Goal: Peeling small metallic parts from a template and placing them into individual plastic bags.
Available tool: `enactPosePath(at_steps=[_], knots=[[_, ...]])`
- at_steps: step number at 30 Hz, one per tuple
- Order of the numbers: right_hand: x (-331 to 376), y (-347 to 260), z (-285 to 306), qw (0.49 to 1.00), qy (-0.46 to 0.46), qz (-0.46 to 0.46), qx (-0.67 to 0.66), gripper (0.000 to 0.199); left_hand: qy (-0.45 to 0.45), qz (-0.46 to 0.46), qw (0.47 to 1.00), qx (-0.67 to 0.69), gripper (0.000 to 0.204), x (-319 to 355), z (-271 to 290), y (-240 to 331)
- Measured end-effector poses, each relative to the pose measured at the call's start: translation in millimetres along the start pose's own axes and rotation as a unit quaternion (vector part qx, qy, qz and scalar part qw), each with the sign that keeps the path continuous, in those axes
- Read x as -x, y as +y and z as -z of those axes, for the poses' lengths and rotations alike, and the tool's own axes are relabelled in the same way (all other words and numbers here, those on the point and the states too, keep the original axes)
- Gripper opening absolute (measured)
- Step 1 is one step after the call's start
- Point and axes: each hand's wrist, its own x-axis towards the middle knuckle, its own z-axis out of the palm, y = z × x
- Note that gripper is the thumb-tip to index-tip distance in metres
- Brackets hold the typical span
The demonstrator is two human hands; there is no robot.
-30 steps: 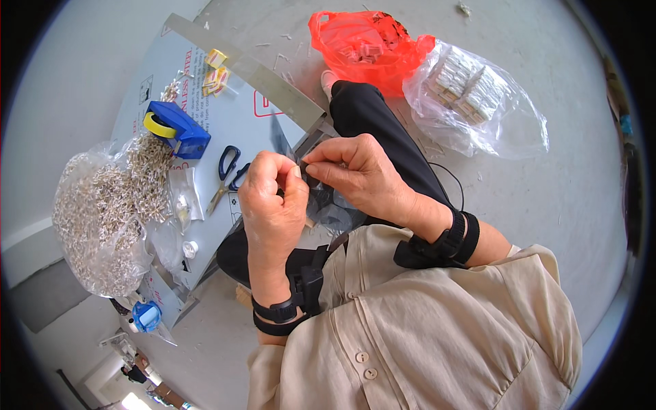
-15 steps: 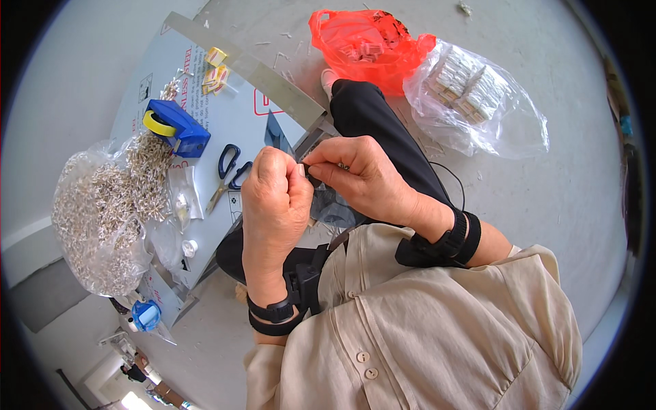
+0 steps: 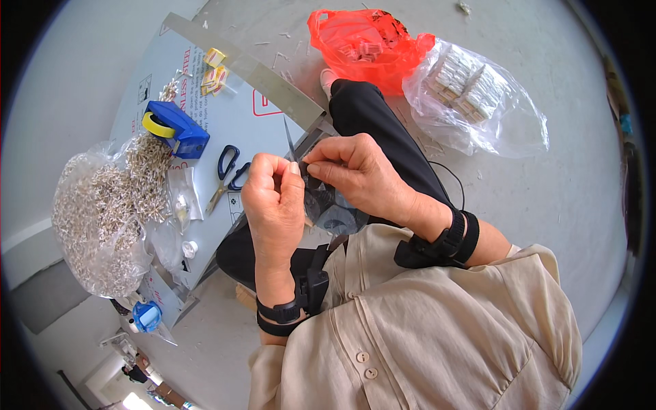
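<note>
My left hand point(image 3: 273, 201) is closed in a pinch, thumb against curled fingers. A thin, dark, glossy strip point(image 3: 289, 137) rises to a point from its fingertips. Close beside it, my right hand point(image 3: 362, 174) pinches thumb and forefinger together at a small dark piece whose kind I cannot make out. The two sets of fingertips nearly meet. Under them, partly hidden, lies a clear plastic bag point(image 3: 338, 215) with dark contents. Blue-handled scissors point(image 3: 224, 179) rest on the sheet-covered table point(image 3: 239, 126), left of my left hand.
A blue tape dispenser point(image 3: 179, 131) and small yellow-and-white boxes point(image 3: 215, 78) stand on the table. By its left edge, a clear bag point(image 3: 99, 225) bulges with many small whitish pieces. On the floor are a red plastic bag point(image 3: 365, 51) and a clear bag of stacked white packs point(image 3: 471, 89).
My left wrist has turned and shifted slightly right and down. The dark strip shows narrower and more edge-on now. My right hand has hardly moved.
</note>
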Motion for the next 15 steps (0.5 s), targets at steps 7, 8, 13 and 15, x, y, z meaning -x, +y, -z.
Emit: enactPosePath(at_steps=[7,8,13,15], knots=[[-1.4,6.0,-4.3,0.996,0.049,0.061,-0.037,0.012,-0.028,0.040,0.997,0.056,0.015,-2.8,3.0,5.8],[-1.0,5.3,-4.9,0.996,0.049,0.061,-0.037,0.012,-0.041,0.043,0.998,0.035,0.016,-2.8,4.4,7.0],[0.9,1.7,-4.0,0.994,0.027,0.095,0.043,0.009,-0.078,0.045,0.996,-0.001,0.018,-7.3,13.9,10.2],[1.4,-0.8,-2.3,0.995,0.018,0.095,0.038,0.009,-0.090,0.043,0.995,-0.017,0.018,-8.0,14.9,11.9]])
